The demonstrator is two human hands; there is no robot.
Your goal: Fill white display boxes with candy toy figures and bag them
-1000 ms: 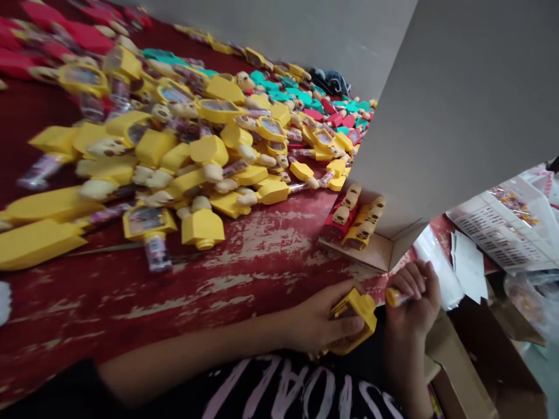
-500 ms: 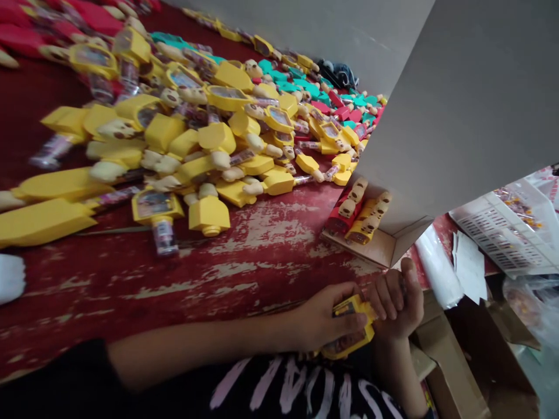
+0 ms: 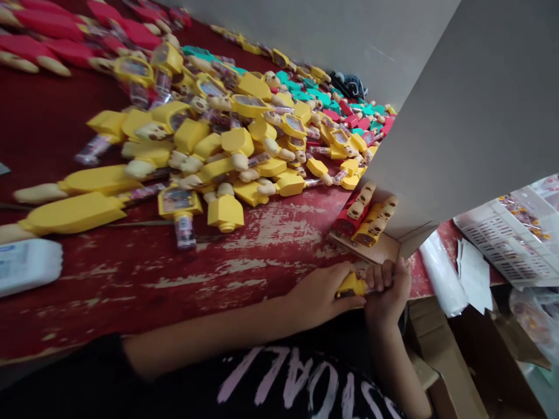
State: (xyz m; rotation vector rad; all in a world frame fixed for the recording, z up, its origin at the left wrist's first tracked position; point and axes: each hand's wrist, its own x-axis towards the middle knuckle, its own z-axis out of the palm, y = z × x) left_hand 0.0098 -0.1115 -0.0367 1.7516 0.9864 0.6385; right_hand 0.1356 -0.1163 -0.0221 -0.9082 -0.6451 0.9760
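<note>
Near the front edge of the worn red table, my left hand (image 3: 325, 294) grips the body of a yellow toy (image 3: 350, 286) between thumb and fingers. My right hand (image 3: 388, 291) is closed around the toy's other end, which its fingers mostly hide. Both hands are close together, just below an open carton (image 3: 386, 249) that holds red (image 3: 351, 214) and yellow (image 3: 373, 226) toys with spotted cream heads. Left of the hands lies a large pile of yellow toys (image 3: 190, 139) with clear tubes.
Pink toys (image 3: 48, 26) and green toys (image 3: 305, 93) lie farther back. A tall grey panel (image 3: 476, 110) rises at the right. Beyond it are a white basket (image 3: 502, 244), a plastic roll (image 3: 445, 279) and a cardboard box (image 3: 445, 349). A white bottle (image 3: 30, 265) lies at the left.
The yellow toy has turned in my hands and less of it shows. My right fingers have folded down around its end. The view has shifted left, showing more of the white bottle.
</note>
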